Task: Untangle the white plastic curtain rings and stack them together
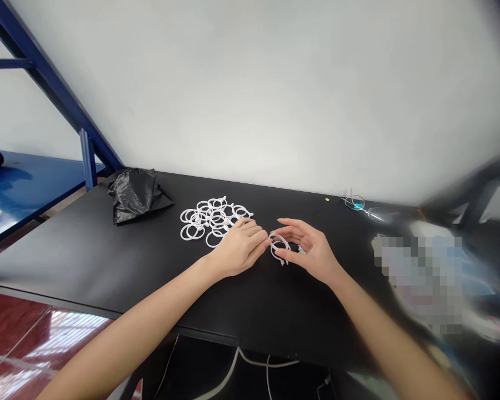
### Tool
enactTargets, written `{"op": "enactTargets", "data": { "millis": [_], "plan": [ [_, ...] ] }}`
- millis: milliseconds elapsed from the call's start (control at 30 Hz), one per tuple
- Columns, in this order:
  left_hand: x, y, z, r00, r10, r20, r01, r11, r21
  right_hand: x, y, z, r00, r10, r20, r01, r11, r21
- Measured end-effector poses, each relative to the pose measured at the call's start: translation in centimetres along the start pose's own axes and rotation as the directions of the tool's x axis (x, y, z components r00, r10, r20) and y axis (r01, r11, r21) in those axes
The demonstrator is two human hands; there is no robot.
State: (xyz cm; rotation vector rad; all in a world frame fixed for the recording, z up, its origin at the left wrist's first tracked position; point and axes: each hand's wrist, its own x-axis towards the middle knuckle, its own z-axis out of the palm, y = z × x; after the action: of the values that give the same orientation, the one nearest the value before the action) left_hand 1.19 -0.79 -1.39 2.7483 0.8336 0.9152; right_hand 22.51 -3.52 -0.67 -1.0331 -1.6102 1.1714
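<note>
Two or so white plastic rings [280, 244] with small end knobs are between my hands, above the black table. My right hand [310, 247] is curled around them, thumb at the near side and fingers behind. Pinched together, the thumb and forefinger of my left hand [244, 247] meet the left edge of one ring. Some small white piece [302, 250] shows by my right palm; its kind is unclear. Beyond my left hand lies a loose pile of similar white rings [204, 214], partly covered by that hand.
A crumpled black plastic bag [135, 197] sits at the table's [87, 261] back left. Eyeglasses [355, 203] and a tiny yellow bit [327, 199] lie at the back right. A blurred clear plastic package [394, 278] is at right. Cables [229, 372] hang below the front edge.
</note>
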Motion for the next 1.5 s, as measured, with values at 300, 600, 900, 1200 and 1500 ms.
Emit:
{"op": "enactTargets", "data": {
  "millis": [300,600,900,1200,1500],
  "plan": [
    [-1.1,-5.4,-1.5,0.938,-0.284,-0.196,0.341,0.854,0.393,0.6,0.1,-2.0,0.97,0.016,-0.242,-0.046,0.992,-0.118],
    [-1.5,-5.5,-1.2,0.924,-0.34,-0.174,0.382,0.838,0.391,0.6,0.1,-1.9,0.97,0.045,-0.24,-0.107,0.962,-0.253],
    [-0.5,-2.1,-0.3,0.974,-0.225,-0.04,0.228,0.964,0.138,0.4,0.9,-1.5,0.999,0.02,-0.03,-0.034,0.794,-0.607],
    [-0.2,1.0,0.9,0.993,0.022,0.119,-0.009,0.994,-0.107,0.4,1.0,-0.3,0.977,-0.136,-0.166,0.046,0.888,-0.458],
    [-0.3,-0.6,1.4,0.997,0.001,0.081,0.002,0.999,-0.033,-0.1,-0.2,0.6,0.994,0.019,-0.108,-0.03,0.995,-0.099]
  ]
}}
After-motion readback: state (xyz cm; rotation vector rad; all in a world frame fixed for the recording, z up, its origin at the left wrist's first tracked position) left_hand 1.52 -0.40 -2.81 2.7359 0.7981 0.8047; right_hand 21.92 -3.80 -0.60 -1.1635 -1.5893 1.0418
